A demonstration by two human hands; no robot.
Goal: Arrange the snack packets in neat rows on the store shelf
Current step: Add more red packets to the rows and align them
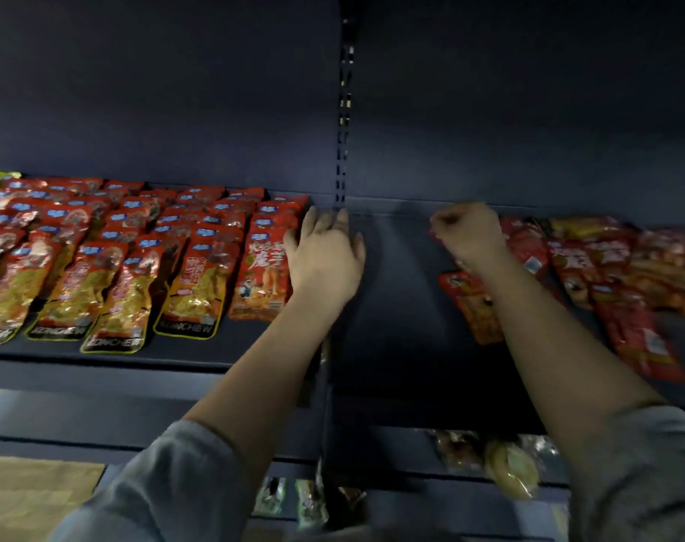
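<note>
On the dark store shelf [395,318], red snack packets [137,244] lie flat in overlapping rows across the left section, reaching from the back panel toward the front edge. Left hand [325,256]: palm down, fingers spread, flat on the shelf surface at the right edge of the rows, touching the rightmost packet [260,275]; it grips nothing. Right hand [470,232]: closed into a fist near the back of the right section; whether it encloses a packet cannot be told. A loose pile of red packets [606,275] lies unsorted beside and to the right of that hand, blurred. One packet [472,307] lies partly under the right forearm. Bare shelf separates the two groups. Grey sleeves [168,487] cover both upper arms.
</note>
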